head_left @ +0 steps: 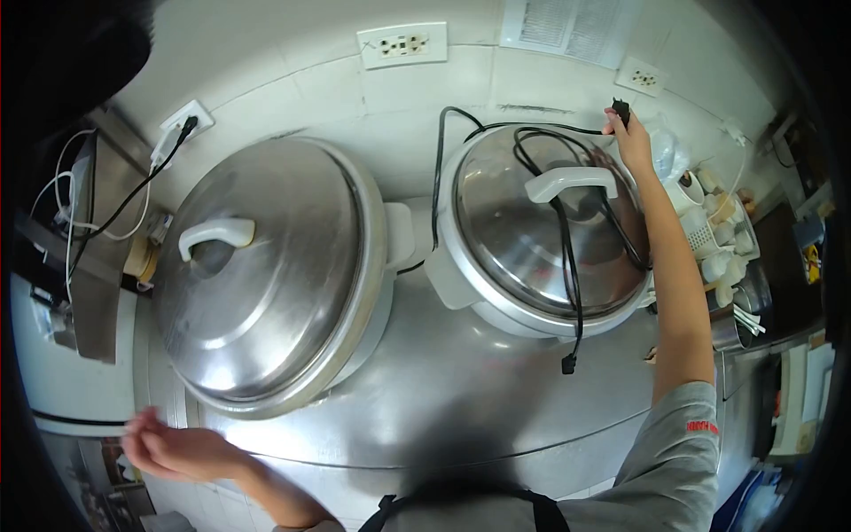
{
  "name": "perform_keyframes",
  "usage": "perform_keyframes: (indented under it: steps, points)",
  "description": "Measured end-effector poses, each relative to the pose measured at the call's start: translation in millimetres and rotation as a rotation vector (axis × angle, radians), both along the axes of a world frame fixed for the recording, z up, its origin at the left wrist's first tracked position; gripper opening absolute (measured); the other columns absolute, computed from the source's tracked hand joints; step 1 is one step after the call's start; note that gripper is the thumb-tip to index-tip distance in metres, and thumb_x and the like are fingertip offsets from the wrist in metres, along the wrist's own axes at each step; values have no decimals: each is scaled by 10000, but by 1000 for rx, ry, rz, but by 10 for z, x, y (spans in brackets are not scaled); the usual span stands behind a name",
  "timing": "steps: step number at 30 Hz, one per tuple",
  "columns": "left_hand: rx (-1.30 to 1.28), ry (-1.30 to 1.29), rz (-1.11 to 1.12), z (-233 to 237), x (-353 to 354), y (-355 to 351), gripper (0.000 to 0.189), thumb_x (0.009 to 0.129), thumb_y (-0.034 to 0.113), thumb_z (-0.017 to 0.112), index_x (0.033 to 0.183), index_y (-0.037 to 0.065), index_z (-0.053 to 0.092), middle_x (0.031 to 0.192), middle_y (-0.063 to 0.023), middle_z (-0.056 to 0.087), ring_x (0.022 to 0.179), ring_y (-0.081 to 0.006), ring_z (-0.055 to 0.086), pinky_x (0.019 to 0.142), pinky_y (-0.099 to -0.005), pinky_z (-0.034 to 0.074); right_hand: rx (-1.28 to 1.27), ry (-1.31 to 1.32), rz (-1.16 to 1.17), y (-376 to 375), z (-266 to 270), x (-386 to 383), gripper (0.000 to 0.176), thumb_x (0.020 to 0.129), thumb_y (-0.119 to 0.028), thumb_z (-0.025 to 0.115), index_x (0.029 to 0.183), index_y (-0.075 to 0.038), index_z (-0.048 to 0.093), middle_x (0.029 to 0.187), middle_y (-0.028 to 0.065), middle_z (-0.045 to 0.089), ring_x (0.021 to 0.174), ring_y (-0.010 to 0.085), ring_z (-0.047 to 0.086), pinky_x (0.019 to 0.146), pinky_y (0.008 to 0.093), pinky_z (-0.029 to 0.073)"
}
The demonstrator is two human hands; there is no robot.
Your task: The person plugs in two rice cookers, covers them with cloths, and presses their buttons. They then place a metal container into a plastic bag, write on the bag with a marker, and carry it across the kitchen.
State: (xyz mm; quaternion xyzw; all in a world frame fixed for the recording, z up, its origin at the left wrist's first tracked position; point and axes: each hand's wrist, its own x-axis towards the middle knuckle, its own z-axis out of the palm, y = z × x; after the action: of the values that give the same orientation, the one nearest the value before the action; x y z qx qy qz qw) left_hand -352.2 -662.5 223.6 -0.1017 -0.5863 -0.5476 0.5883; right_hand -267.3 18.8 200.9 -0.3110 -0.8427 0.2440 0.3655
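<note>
My right hand (628,131) is up at the wall on the far right side of the bench (434,355), its fingers closed around a black power plug (621,110) whose prongs point upward. That plug sits near the right wall outlet (643,76), just below and to the left of it, and clearly apart from its sockets. From my grip a black cord (541,126) runs left along the back of the right rice cooker (519,324), while more black cable (564,253) lies looped over its steel lid (496,235) and around the white lid handle (572,180); one end, with a black connector (568,363), hangs down in front of the pot. My left hand (182,448) is low at the left, near the bench's front edge, fingers loosely curled; they are blurred, so I cannot tell whether they are spread or pressed together. The larger left rice cooker (284,288) stands nearest to it, its lid on. I also see a middle wall outlet (402,44) above and between the two cookers, and at far left another outlet (202,113) with a black plug (187,126) seated in it. A white perforated basket (700,238) stands beyond my right forearm.
</note>
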Motion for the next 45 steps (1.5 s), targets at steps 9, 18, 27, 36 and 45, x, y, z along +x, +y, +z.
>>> perform_keyframes:
  steps: [9, 18, 27, 36, 45]
  points:
    - [-664, -814, -1064, -795, 76, 2934, 695, 920, 462, 406, 1408, -13, 265, 1440, -234, 288, 1326, -363, 296, 1086, -384, 220, -57, -302, 159, 314, -393, -55, 307, 891, -229, 511, 1120, -32, 569, 1052, 163, 651, 1019, 285, 608, 877, 343, 446]
    - [-586, -1090, -1415, -949, -329, 2992, 825, 909, 611, 331, 1410, -40, 251, 1413, -218, 338, 1325, -288, 310, 1087, -335, 208, -520, -211, 206, 196, -267, 434, 360, 900, -345, 562, 1095, -44, 587, 983, 52, 630, 914, 127, 569, 834, 281, 423]
    - [-640, -831, -993, -959, 2, 3022, 590, 941, 442, 389, 1372, 39, 381, 1131, -200, 599, 1077, -342, 564, 938, -372, 397, -529, 150, 170, 460, 547, 250, 420, 883, -432, 570, 987, -26, 594, 630, -19, 479, 561, 108, 509, 575, 269, 456]
    - [-719, -785, -935, -842, 79, 2951, 543, 938, 413, 402, 1382, 101, 385, 943, -205, 650, 878, -353, 633, 794, -396, 463, -341, 63, -120, 636, 633, -102, 379, 888, -360, 565, 847, 13, 621, 593, 54, 542, 462, 165, 534, 466, 303, 502]
    - [-728, -701, -951, -921, 31, 2935, 533, 871, 199, 415, 1393, 106, 361, 852, -213, 633, 805, -367, 620, 759, -414, 461, -311, 72, -250, 581, 705, -199, 399, 885, -335, 565, 815, 56, 608, 645, 120, 594, 487, 211, 583, 459, 309, 525]
